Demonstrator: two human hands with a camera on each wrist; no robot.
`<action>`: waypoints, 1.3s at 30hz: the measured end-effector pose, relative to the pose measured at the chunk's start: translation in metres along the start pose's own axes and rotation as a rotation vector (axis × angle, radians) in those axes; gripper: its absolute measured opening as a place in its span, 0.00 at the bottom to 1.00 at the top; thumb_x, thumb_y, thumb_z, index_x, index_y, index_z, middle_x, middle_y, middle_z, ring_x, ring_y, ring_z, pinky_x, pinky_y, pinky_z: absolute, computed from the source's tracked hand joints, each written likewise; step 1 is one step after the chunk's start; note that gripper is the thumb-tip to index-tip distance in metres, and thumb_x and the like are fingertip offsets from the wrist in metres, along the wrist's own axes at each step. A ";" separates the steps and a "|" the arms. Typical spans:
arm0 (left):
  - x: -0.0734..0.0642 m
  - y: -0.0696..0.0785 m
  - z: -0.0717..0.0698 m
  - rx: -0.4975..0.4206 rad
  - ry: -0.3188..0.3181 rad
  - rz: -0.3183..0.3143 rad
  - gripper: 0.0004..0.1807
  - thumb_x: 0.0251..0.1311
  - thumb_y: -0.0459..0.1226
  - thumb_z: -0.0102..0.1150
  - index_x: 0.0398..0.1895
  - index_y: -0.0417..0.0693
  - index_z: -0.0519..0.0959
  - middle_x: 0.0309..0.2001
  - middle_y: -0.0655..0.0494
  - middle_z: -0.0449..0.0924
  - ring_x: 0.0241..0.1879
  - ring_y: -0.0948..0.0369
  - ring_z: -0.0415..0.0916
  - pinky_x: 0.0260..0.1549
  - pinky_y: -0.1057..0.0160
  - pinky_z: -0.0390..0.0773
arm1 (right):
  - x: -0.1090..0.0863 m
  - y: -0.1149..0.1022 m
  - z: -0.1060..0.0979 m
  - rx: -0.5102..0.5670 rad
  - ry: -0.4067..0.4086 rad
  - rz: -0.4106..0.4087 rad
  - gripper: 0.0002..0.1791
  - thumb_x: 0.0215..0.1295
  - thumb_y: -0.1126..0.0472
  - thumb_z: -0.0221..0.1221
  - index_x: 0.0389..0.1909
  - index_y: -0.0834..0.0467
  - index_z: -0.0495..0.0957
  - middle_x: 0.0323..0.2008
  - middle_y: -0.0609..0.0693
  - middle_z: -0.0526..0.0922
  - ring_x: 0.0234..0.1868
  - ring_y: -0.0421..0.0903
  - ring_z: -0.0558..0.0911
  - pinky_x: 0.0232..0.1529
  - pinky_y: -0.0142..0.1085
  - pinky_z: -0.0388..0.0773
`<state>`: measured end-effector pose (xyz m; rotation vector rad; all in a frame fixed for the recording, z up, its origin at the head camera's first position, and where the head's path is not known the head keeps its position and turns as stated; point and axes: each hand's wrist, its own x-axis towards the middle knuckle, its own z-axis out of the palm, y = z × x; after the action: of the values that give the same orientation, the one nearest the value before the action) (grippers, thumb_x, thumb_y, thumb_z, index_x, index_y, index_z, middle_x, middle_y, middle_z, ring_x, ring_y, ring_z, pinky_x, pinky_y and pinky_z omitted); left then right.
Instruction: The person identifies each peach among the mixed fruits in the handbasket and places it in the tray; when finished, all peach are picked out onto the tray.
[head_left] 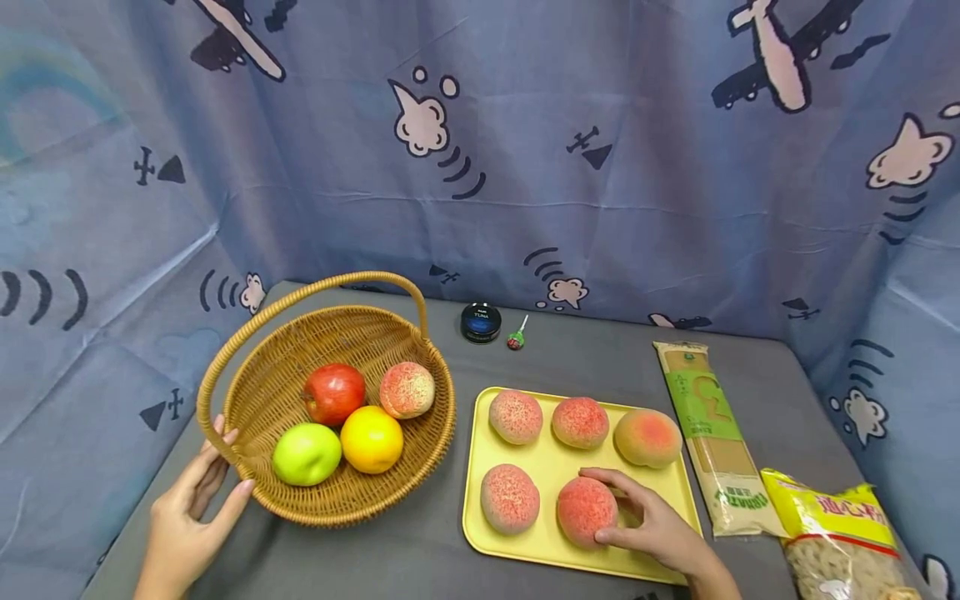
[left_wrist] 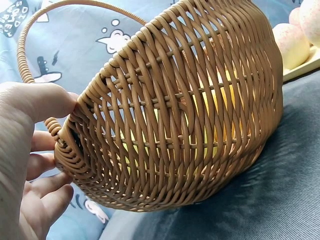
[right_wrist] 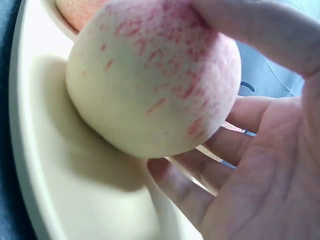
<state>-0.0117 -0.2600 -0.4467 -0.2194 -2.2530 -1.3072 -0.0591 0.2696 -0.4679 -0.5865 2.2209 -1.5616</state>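
Observation:
My left hand grips the left rim of a wicker basket, thumb on one side and fingers on the other, near the foot of its arched handle. Inside the basket lie a red apple, a green apple, an orange and a peach. At the front of a yellow tray, my right hand holds a reddish peach between thumb and fingers. In the right wrist view this peach shows a pale side, close over the tray.
Several other peaches sit on the tray, one just left of the held one. Behind stand a round tuna tin and a lollipop. To the right lie a long noodle packet and a yellow-topped bag. Patterned cloth surrounds the table.

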 end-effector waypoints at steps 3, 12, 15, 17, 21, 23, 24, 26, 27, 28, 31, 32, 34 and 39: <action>0.000 -0.001 0.000 0.001 0.002 0.001 0.37 0.43 0.12 0.60 0.62 0.29 0.67 0.65 0.35 0.65 0.68 0.64 0.61 0.59 0.77 0.69 | 0.000 -0.001 -0.001 0.027 -0.014 0.007 0.34 0.60 0.72 0.60 0.68 0.64 0.61 0.64 0.60 0.69 0.61 0.30 0.71 0.57 0.21 0.70; 0.000 -0.001 0.000 -0.014 0.018 0.034 0.37 0.42 0.11 0.60 0.62 0.28 0.68 0.65 0.41 0.67 0.67 0.65 0.62 0.58 0.78 0.69 | 0.013 -0.027 0.001 -0.012 0.059 -0.179 0.35 0.59 0.77 0.58 0.68 0.66 0.59 0.65 0.64 0.66 0.66 0.32 0.66 0.64 0.22 0.68; 0.000 -0.001 0.000 -0.017 0.020 0.039 0.37 0.41 0.11 0.60 0.61 0.28 0.68 0.65 0.43 0.68 0.67 0.66 0.63 0.58 0.78 0.70 | 0.025 -0.042 0.006 -0.011 0.045 -0.239 0.36 0.57 0.78 0.58 0.68 0.67 0.59 0.65 0.67 0.64 0.67 0.33 0.65 0.66 0.24 0.67; 0.000 -0.001 0.000 -0.017 0.018 0.036 0.37 0.41 0.11 0.61 0.61 0.28 0.68 0.65 0.45 0.69 0.66 0.67 0.64 0.58 0.78 0.70 | 0.035 -0.050 0.010 -0.021 0.032 -0.265 0.36 0.57 0.78 0.59 0.68 0.66 0.60 0.65 0.67 0.64 0.67 0.34 0.65 0.67 0.25 0.66; 0.000 -0.001 0.000 -0.009 0.017 0.042 0.38 0.40 0.11 0.61 0.61 0.29 0.68 0.64 0.48 0.70 0.65 0.68 0.65 0.58 0.78 0.70 | 0.056 -0.066 0.019 -0.045 -0.005 -0.287 0.36 0.57 0.75 0.61 0.68 0.64 0.61 0.66 0.64 0.65 0.68 0.35 0.65 0.68 0.26 0.65; 0.000 -0.001 0.000 -0.014 0.021 0.044 0.38 0.40 0.11 0.61 0.61 0.29 0.68 0.64 0.50 0.70 0.65 0.69 0.65 0.57 0.78 0.70 | 0.067 -0.073 0.024 -0.066 -0.034 -0.310 0.36 0.57 0.74 0.61 0.67 0.63 0.61 0.65 0.64 0.65 0.68 0.37 0.65 0.68 0.27 0.65; 0.000 -0.001 0.000 -0.017 0.023 0.045 0.38 0.40 0.11 0.61 0.61 0.29 0.68 0.64 0.50 0.70 0.65 0.69 0.65 0.57 0.78 0.70 | 0.073 -0.077 0.026 -0.067 -0.049 -0.310 0.36 0.58 0.74 0.61 0.68 0.63 0.62 0.66 0.64 0.65 0.68 0.37 0.65 0.69 0.28 0.65; 0.001 0.000 0.000 -0.020 0.024 0.044 0.38 0.40 0.11 0.61 0.61 0.29 0.68 0.64 0.52 0.70 0.65 0.69 0.65 0.57 0.79 0.70 | 0.083 -0.085 0.031 -0.075 -0.070 -0.310 0.36 0.58 0.72 0.62 0.67 0.61 0.62 0.66 0.61 0.66 0.68 0.38 0.66 0.69 0.29 0.65; 0.001 0.000 0.001 -0.023 0.024 0.038 0.38 0.40 0.11 0.61 0.61 0.29 0.68 0.65 0.53 0.70 0.65 0.69 0.65 0.57 0.79 0.70 | 0.088 -0.090 0.033 -0.080 -0.079 -0.310 0.36 0.58 0.71 0.63 0.67 0.60 0.63 0.66 0.59 0.66 0.68 0.39 0.65 0.69 0.29 0.64; 0.001 0.001 0.000 -0.024 0.024 0.030 0.38 0.40 0.11 0.61 0.61 0.29 0.68 0.65 0.53 0.70 0.65 0.70 0.65 0.57 0.79 0.70 | 0.094 -0.094 0.035 -0.087 -0.087 -0.320 0.35 0.58 0.70 0.63 0.67 0.59 0.63 0.66 0.58 0.67 0.68 0.41 0.66 0.70 0.30 0.64; 0.001 0.002 0.000 -0.014 0.022 0.008 0.38 0.40 0.11 0.62 0.62 0.30 0.69 0.65 0.56 0.70 0.65 0.71 0.64 0.57 0.79 0.70 | 0.111 -0.107 0.042 -0.098 -0.109 -0.320 0.35 0.58 0.66 0.64 0.67 0.57 0.63 0.66 0.53 0.67 0.68 0.44 0.65 0.71 0.33 0.64; 0.001 0.003 0.000 -0.011 0.022 0.005 0.38 0.40 0.11 0.62 0.62 0.30 0.69 0.65 0.56 0.69 0.65 0.71 0.64 0.57 0.79 0.70 | 0.117 -0.111 0.044 -0.102 -0.121 -0.328 0.35 0.59 0.65 0.64 0.67 0.58 0.63 0.66 0.54 0.67 0.68 0.46 0.65 0.71 0.34 0.64; 0.001 0.004 0.000 -0.004 0.022 -0.007 0.39 0.40 0.12 0.62 0.62 0.31 0.69 0.65 0.56 0.69 0.64 0.72 0.64 0.56 0.79 0.70 | 0.129 -0.118 0.049 -0.111 -0.146 -0.345 0.35 0.59 0.64 0.64 0.67 0.59 0.63 0.66 0.55 0.67 0.68 0.48 0.66 0.71 0.36 0.64; 0.001 0.005 0.001 0.002 0.020 -0.013 0.39 0.41 0.12 0.62 0.63 0.32 0.69 0.64 0.56 0.70 0.64 0.72 0.65 0.56 0.79 0.70 | 0.164 -0.132 0.062 -0.131 -0.193 -0.377 0.35 0.59 0.61 0.65 0.67 0.59 0.63 0.66 0.56 0.67 0.67 0.48 0.67 0.71 0.41 0.64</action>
<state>-0.0114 -0.2573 -0.4427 -0.1900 -2.2425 -1.3082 -0.1497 0.0936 -0.3724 -1.2005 2.1639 -1.4556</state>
